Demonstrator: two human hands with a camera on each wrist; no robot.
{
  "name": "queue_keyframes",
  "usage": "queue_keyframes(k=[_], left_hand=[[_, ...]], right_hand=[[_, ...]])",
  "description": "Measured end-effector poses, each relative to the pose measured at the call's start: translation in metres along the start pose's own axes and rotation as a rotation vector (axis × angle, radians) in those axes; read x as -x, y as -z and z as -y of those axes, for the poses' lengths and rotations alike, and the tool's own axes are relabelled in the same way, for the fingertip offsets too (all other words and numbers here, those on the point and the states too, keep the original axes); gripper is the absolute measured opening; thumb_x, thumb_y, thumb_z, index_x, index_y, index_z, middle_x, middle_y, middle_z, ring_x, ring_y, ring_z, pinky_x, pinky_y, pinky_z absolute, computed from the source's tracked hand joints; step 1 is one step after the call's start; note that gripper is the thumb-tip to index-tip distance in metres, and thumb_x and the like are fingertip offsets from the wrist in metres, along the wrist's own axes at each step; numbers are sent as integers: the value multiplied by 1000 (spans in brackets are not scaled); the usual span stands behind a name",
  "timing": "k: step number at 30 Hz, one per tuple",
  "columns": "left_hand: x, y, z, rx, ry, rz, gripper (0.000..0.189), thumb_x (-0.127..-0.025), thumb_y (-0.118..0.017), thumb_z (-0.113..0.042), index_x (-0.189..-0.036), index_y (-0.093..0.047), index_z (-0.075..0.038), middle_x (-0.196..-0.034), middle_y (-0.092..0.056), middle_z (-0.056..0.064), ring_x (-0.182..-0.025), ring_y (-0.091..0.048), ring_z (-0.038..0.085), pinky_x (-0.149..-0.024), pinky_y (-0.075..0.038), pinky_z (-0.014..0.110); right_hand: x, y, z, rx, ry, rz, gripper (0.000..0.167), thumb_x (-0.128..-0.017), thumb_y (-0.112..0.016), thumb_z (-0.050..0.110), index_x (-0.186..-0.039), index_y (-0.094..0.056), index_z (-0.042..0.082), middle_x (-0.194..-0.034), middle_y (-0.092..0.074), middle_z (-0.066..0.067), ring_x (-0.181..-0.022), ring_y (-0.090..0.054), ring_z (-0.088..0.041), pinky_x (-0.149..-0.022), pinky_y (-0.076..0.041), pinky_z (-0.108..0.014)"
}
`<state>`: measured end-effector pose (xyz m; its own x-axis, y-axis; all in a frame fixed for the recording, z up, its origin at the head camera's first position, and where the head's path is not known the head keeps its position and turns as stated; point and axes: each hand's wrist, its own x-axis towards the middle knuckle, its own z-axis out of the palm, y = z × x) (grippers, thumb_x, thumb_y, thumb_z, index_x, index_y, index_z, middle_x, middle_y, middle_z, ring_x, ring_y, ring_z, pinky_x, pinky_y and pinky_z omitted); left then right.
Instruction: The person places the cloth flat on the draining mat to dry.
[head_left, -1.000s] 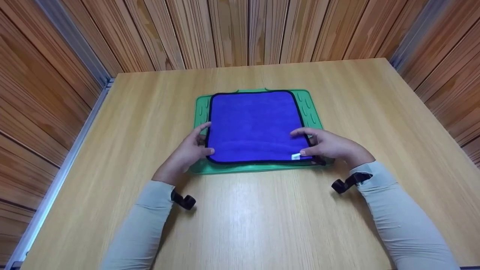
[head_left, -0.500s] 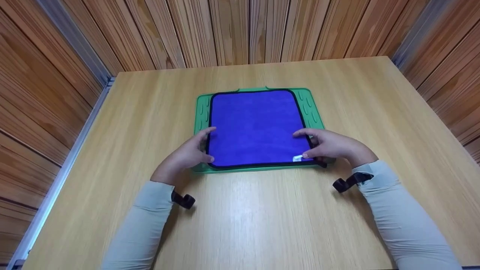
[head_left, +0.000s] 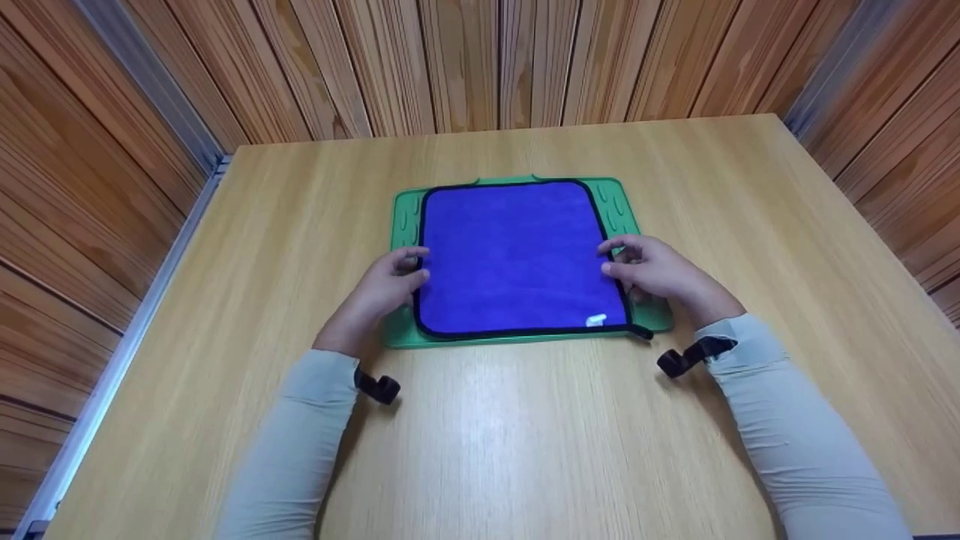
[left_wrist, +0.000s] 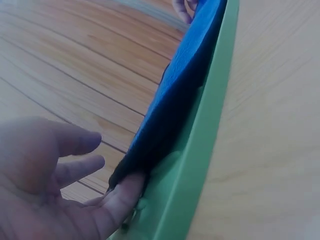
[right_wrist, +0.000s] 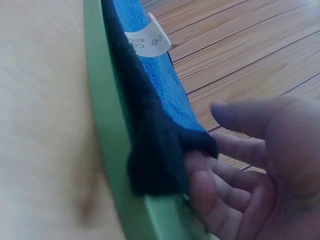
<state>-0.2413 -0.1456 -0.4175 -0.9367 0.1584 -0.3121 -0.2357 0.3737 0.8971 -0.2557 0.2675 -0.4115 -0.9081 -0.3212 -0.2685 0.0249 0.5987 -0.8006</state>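
A square blue cloth (head_left: 510, 255) with black edging lies spread over a green tray (head_left: 401, 330). A small white tag (head_left: 596, 320) sits near its front right corner, where a black loop (head_left: 640, 331) sticks out. At the cloth's left edge is my left hand (head_left: 386, 281); in the left wrist view one finger (left_wrist: 131, 192) reaches under the edge while the thumb stays apart above. My right hand (head_left: 652, 270) is at the opposite edge, its thumb (right_wrist: 240, 117) raised off the cloth and its lower fingers (right_wrist: 202, 187) right at the edging. Neither hand pinches the cloth.
Under the tray is a light wooden table (head_left: 480, 435). Wooden plank walls (head_left: 465, 67) stand behind and on both sides, with grey metal posts in the corners. Each sleeved wrist carries a small black camera (head_left: 379, 388).
Both hands have moved away from the cloth's front corners, farther up along its side edges. The right thumb has left the tag. A crease near the cloth's front has flattened.
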Motion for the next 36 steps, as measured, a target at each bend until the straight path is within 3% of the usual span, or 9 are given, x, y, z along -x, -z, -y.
queue_keyframes(k=[7, 11, 14, 23, 28, 32, 36], left_hand=[[-30, -2, -7, 103, 25, -101, 39, -105, -55, -16, -144, -55, -15, -139, -51, 12, -118, -54, 25, -97, -48, 39], [-44, -5, -9, 146, -10, -162, 38, -104, -55, -10, -142, -58, -11, -141, -53, 12, -124, -51, 22, -103, -46, 35], [-50, -7, -8, 155, -33, -208, 37, -102, -55, -4, -139, -61, -9, -141, -55, 10, -127, -50, 21, -104, -45, 33], [-55, -8, 2, 164, -123, -340, 34, -98, -58, 3, -128, -68, -7, -131, -62, 10, -119, -57, 21, -96, -50, 33], [-55, -6, -1, 132, -104, -313, 32, -100, -57, -2, -130, -66, -5, -131, -61, 11, -123, -53, 21, -101, -46, 33], [-59, -1, -15, 158, -8, -229, 35, -104, -55, -16, -138, -61, -9, -140, -56, 8, -128, -50, 20, -107, -43, 34], [-72, 5, -31, 152, 84, -146, 40, -106, -52, -26, -144, -56, -14, -149, -49, 5, -133, -46, 19, -109, -40, 36]], right_hand=[[-31, -1, 7, -100, -72, -145, 39, -104, -58, 26, -140, -53, 12, -109, -50, -9, -79, -50, -19, -63, -48, -28], [-49, -2, 9, -135, -42, -220, 36, -102, -61, 21, -135, -56, 8, -96, -49, -4, -63, -46, -12, -55, -42, -24], [-57, -3, 7, -152, -21, -266, 32, -101, -62, 14, -132, -58, 6, -90, -47, -2, -54, -41, -9, -50, -38, -23], [-61, -1, 3, -225, -5, -377, 30, -100, -62, 9, -130, -60, 7, -95, -55, 0, -62, -46, -10, -51, -39, -23], [-62, 1, 6, -194, -28, -314, 31, -102, -61, 16, -132, -58, 7, -88, -53, 1, -61, -46, -10, -54, -41, -25], [-71, 8, 13, -233, -53, -265, 39, -103, -58, 23, -139, -54, 8, -93, -55, 1, -62, -47, -9, -56, -42, -24], [-87, 17, 22, -292, -89, -261, 43, -103, -58, 23, -143, -52, 7, -100, -56, 1, -62, -45, -7, -55, -39, -22]])
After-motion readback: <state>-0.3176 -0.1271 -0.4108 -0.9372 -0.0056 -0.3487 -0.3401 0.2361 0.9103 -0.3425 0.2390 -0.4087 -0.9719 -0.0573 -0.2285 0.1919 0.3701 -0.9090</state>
